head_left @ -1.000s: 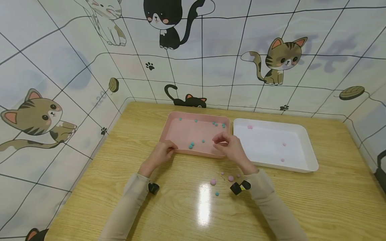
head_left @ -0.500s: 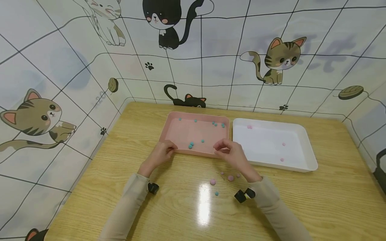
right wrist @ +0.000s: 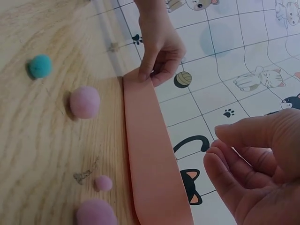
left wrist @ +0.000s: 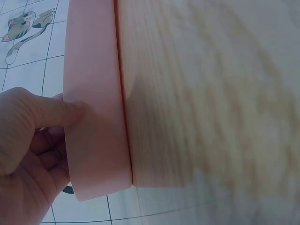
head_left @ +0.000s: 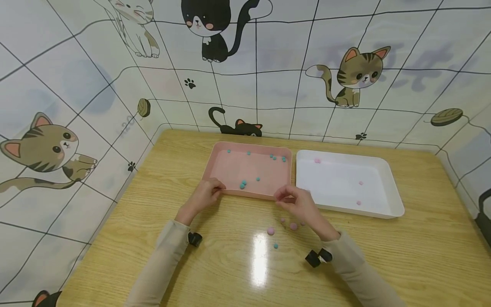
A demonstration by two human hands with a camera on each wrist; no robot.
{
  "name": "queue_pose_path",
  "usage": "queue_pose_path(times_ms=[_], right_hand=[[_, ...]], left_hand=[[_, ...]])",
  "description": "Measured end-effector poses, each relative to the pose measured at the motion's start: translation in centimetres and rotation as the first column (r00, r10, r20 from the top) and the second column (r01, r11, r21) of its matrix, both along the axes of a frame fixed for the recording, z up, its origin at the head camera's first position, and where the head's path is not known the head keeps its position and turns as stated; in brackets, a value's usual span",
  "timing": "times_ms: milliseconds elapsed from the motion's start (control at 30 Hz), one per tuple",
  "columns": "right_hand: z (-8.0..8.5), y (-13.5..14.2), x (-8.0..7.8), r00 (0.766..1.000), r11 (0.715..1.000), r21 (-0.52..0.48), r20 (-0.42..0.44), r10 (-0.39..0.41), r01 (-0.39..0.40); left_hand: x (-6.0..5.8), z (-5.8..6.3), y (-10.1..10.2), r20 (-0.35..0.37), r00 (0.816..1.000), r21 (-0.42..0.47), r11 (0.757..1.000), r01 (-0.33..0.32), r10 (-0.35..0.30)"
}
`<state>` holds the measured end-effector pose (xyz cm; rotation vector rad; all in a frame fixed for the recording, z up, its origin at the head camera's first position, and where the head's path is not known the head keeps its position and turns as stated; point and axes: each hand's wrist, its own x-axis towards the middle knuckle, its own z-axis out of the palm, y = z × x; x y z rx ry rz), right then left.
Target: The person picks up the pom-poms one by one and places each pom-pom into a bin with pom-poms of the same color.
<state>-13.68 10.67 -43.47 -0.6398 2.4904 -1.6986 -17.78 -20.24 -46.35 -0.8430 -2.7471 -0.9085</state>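
At the near left corner of the pink tray [head_left: 230,170], my left hand [head_left: 207,195] grips the rim. The thumb presses the outer wall in the left wrist view, the other fingers behind it. My right hand [head_left: 299,204] hovers by the tray's near right corner, fingers loosely bent. A gap shows between thumb and index finger in the right wrist view, with nothing in it. Several small teal pompoms [head_left: 242,186] lie inside the pink tray. On the table in front are a teal pompom [right wrist: 40,66] and several pink pompoms [right wrist: 85,102] of different sizes.
A white tray [head_left: 337,181] with a few pink pompoms [head_left: 361,183] stands right of the pink one. Both trays sit toward the back of the wooden table [head_left: 215,264]. A wall [head_left: 276,94] with cat drawings rises behind and at the left.
My right hand has moved from over the pink tray's right part toward me, to its near right corner. The left hand has stayed on the rim.
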Motion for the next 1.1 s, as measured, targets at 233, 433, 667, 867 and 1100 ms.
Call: queue_pose_path(times_ms=[233,433,667,867,1100], right_hand=[[-0.5,0.1,1.1,0.999,0.999,-0.01,0.027,0.035,-0.034],[-1.1,0.3,2.3,0.996,0.995,0.037,-0.002,0.088,-0.087],[-1.8,0.5,3.6,0.984,0.983,0.045,0.002,0.178,-0.178],[-2.8,0.5,4.5,0.966,0.966,0.031,0.026,0.258,-0.258],[-3.5,0.2,5.3,0.96,0.955,0.101,-0.007,0.28,-0.278]], left_hand=[[0.1,0.1,0.1,-0.002,1.0,-0.002,1.0,-0.007,0.007],[0.1,0.2,0.1,0.001,1.0,-0.011,1.0,-0.01,0.01],[0.1,0.2,0.1,0.003,1.0,-0.003,1.0,-0.01,0.01],[0.1,0.2,0.1,0.007,1.0,-0.004,1.0,-0.009,0.009],[0.2,0.4,0.1,0.015,1.0,0.001,1.0,-0.01,0.01]])
